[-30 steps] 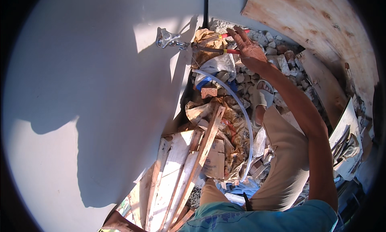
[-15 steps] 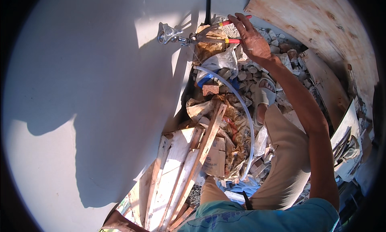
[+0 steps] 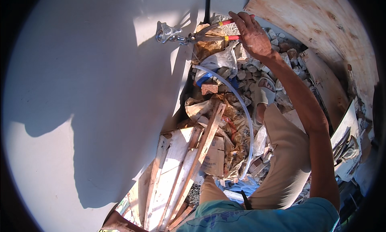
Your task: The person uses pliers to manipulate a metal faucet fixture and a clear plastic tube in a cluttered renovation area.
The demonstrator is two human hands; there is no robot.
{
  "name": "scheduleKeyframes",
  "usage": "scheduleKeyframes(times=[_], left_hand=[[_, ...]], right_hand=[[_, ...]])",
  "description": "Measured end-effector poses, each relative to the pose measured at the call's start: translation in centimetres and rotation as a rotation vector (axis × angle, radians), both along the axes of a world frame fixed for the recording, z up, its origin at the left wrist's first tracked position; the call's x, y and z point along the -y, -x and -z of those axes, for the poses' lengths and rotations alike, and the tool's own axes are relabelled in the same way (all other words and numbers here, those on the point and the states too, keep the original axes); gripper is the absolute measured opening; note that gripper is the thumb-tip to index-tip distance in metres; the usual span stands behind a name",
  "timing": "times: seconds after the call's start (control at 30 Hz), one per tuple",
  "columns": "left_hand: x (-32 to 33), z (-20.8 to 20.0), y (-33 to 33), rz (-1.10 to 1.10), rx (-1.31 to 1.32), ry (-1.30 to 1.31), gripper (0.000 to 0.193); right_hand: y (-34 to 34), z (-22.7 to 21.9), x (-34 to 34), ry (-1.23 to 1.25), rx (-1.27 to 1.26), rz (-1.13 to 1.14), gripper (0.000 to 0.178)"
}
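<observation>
My right hand (image 3: 256, 39) is closed around the red-gripped handles of a pair of long pliers (image 3: 208, 35). Its fingers hook over the upper handle, and the palm side lies by the lower one. The handles stand spread apart. At the far end, the dark jaws are against a shiny metal fitting (image 3: 168, 34) with rounded lugs, which sticks out at the large grey panel (image 3: 104, 71). Whether the jaws grip it is too small to tell. Only part of my left arm (image 3: 122, 223) shows at the lower left edge; that hand is out of view.
Rubble (image 3: 251, 67), crumpled paper and plastic cover the ground around my sandalled foot (image 3: 265, 91). A clear hose (image 3: 245, 107) curves across it. Wooden boards (image 3: 209, 139) lean near the panel. Plywood sheets (image 3: 317, 19) stand at the right.
The pliers' handles sit slightly closer together, the lower one having moved up a little. My right hand keeps its hold, and the rest of the view shifts only slightly.
</observation>
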State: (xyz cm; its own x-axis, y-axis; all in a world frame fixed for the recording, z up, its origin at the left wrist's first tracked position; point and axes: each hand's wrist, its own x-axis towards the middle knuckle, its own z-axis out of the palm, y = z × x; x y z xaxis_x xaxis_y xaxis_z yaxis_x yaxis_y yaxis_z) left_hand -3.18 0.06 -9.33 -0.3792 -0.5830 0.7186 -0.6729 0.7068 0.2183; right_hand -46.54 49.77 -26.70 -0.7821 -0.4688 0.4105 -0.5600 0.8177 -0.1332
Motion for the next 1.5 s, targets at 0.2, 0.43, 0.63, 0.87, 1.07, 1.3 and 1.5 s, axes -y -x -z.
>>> scheduleKeyframes(times=[0.2,0.43,0.63,0.87,1.07,1.3,1.5], left_hand=[[0.0,0.1,0.0,-0.003,0.0,0.0,0.04],[0.0,0.2,0.1,-0.011,0.005,-0.001,0.039],[-0.3,0.2,0.0,-0.026,0.012,0.0,0.038],[-0.5,0.5,0.0,-0.05,0.026,-0.005,0.038],[-0.6,0.5,0.4,-0.068,0.035,-0.004,0.037],[-0.8,0.6,0.0,-0.097,0.042,0.001,0.036],[-0.9,0.8,0.1,-0.106,0.053,0.006,0.035]], right_hand=[[0.7,-1.6,0.8,-0.155,-0.097,-0.037,0.05],[2.6,-0.6,0.1,-0.353,-0.281,-0.097,0.043],[4.6,0.7,-0.1,-0.198,-0.068,-0.206,0.044],[6.6,0.2,-0.1,-0.166,-0.136,-0.316,0.049],[8.6,0.2,-0.3,-0.277,-0.183,-0.328,0.051],[9.4,-0.4,0.7,-0.345,-0.177,-0.351,0.05],[10.9,-0.4,0.8,-0.298,-0.205,-0.423,0.047]])
